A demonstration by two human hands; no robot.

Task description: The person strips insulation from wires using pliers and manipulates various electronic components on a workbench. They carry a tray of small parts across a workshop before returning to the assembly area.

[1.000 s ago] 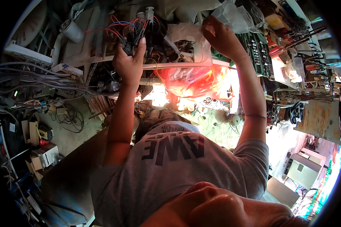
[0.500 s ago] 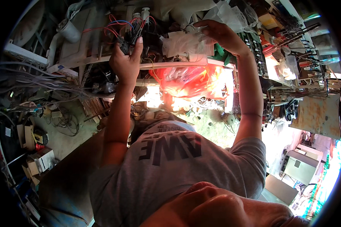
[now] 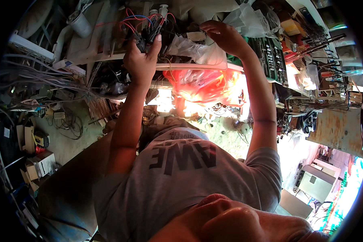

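In the head view, the right hand (image 3: pixel 226 38) has slid a little leftward over the bench, and the clear plastic bag (image 3: pixel 193 49) has crumpled from its flatter spread. That hand's fingers are loosely bent near the bag; I can't make out whether they grip anything. Over on the left, the left hand (image 3: pixel 141 62) has thumb and fingers closed around black connectors (image 3: pixel 151 32) trailing red and blue wires (image 3: pixel 138 17), held above the bench's front edge (image 3: pixel 177 66).
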